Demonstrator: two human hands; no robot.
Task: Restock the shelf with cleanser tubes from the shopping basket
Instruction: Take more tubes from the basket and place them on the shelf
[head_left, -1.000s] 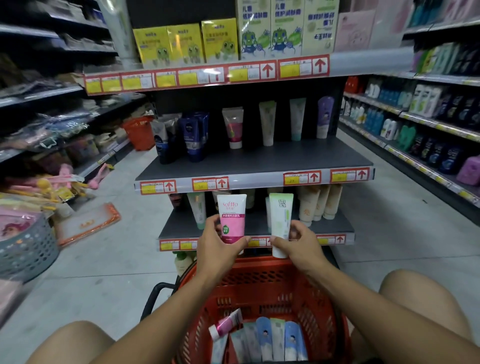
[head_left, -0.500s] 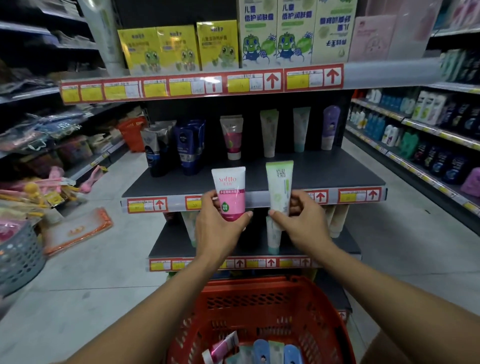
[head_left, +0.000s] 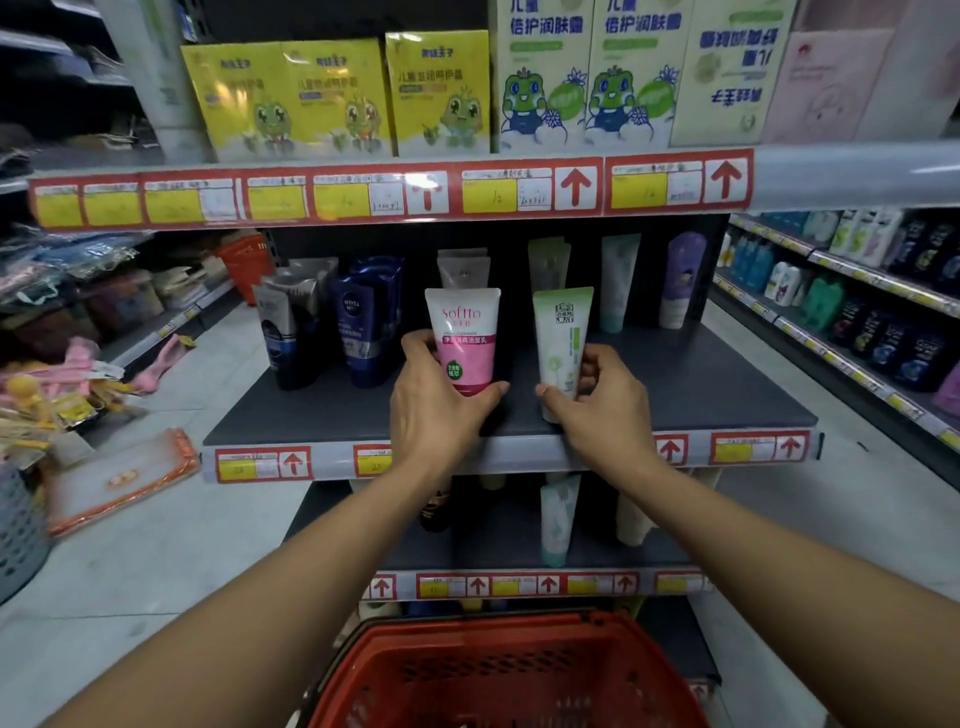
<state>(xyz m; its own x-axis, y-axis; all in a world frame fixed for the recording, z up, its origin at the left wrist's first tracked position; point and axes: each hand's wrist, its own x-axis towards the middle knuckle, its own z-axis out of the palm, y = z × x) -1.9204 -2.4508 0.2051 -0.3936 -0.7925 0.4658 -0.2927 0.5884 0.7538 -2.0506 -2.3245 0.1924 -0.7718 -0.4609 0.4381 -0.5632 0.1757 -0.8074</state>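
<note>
Hands gripping two cleanser tubes upright over the grey middle shelf (head_left: 701, 395).
Left hand (head_left: 434, 410) curls round the pink-and-white plastic tube (head_left: 464, 338); right hand (head_left: 602, 402) pinches the green-and-white plastic tube (head_left: 561, 343). Dark blue tubes (head_left: 363, 322) at 10 o'clock; red plastic basket (head_left: 509, 675) at 6.

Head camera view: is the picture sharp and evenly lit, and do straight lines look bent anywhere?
Head view: the pink tube and green tube held at the middle shelf are sharp, their print readable. The side aisles are dim and soft. Glare whitens the top shelf edge at the right. Wide-angle distortion bows the shelf edges and stretches the forearms.
</note>
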